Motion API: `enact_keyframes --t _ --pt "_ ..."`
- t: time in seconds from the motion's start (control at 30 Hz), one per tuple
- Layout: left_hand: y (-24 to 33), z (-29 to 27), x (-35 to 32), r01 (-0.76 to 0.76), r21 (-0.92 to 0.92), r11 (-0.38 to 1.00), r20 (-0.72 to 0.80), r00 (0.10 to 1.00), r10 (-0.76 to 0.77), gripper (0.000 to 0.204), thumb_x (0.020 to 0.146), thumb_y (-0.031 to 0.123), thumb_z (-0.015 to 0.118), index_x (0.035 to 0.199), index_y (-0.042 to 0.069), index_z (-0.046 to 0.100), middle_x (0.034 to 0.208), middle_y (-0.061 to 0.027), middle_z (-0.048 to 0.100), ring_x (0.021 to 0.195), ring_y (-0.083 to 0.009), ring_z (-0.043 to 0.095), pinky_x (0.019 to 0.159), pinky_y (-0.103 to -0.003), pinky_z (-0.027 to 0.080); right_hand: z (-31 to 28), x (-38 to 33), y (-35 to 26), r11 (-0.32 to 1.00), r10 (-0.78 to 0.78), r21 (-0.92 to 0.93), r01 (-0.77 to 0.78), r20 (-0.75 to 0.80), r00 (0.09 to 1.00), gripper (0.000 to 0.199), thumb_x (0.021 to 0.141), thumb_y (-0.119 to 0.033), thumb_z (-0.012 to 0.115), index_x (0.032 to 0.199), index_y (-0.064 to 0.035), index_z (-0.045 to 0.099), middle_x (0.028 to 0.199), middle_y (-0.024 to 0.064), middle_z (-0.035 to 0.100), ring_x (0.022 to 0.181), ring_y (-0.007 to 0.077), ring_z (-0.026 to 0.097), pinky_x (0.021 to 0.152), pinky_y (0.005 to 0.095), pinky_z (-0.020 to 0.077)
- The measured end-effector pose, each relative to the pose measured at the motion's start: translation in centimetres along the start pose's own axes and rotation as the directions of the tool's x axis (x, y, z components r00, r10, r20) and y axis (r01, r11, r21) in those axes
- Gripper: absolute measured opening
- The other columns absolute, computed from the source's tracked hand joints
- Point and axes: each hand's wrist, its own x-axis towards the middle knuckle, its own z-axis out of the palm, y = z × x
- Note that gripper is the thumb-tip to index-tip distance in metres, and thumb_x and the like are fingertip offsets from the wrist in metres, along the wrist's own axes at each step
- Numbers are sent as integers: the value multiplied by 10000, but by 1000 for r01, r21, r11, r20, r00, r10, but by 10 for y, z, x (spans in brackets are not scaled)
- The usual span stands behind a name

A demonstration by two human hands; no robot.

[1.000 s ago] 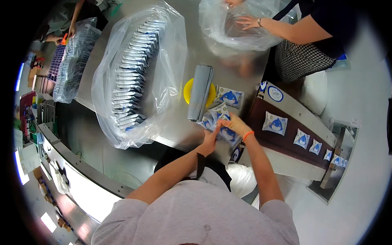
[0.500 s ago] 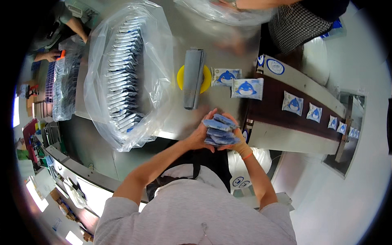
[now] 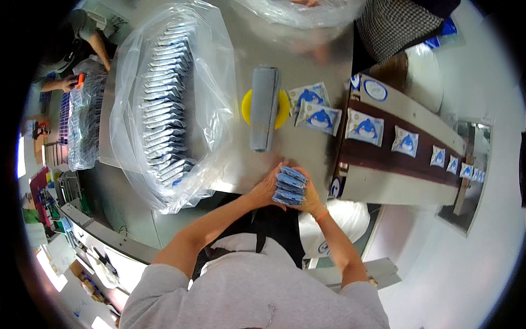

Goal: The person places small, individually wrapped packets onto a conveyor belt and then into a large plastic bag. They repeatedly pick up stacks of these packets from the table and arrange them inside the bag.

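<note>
Fingers of both hands close around a stack of blue sachets at the table's near edge, the left hand and right hand pressing from opposite sides. The stack's long axis runs away from the body, between the palms. Two loose sachets lie well beyond the fingertips, nearer the right hand.

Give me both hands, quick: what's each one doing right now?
Left hand: closed against the left side of the sachet stack.
Right hand: closed on the stack's right side; both hold it together.

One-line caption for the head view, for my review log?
Left hand and right hand square a stack of small blue-and-white sachets at the steel table, beside a clear plastic bag of sachets.
</note>
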Motion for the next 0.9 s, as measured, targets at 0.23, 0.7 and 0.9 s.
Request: enact_keyframes --t 0.23,0.7,0.9 --pt "18 -25 -77 408 -107 907 259 892 -371 556 795 277 722 1246 5 544 1333 -225 474 1294 -400 415 1080 -464 371 38 8 -74 146 124 -976 -161 -143 982 911 492 -277 875 1284 -55 484 1137 129 596 1058 342 584 927 406 462" --pt "-12 -127 -80 925 119 360 -193 378 -906 887 749 356 748 1412 -66 336 1107 -137 641 946 -295 650 874 -388 455 113 124 -106 988 151 -50 -143 411 899 729 668 -155 785 1329 -76 489 1199 70 606 1091 172 588 905 351 497" --pt "-18 -114 -77 785 376 492 -282 603 -746 156 813 201 598 740 156 728 894 -23 709 936 -222 646 888 -398 386 241 254 -150 736 161 -675 47 243 957 793 638 -266 845 1276 -23 442 1115 114 634 1030 245 631 870 349 492"
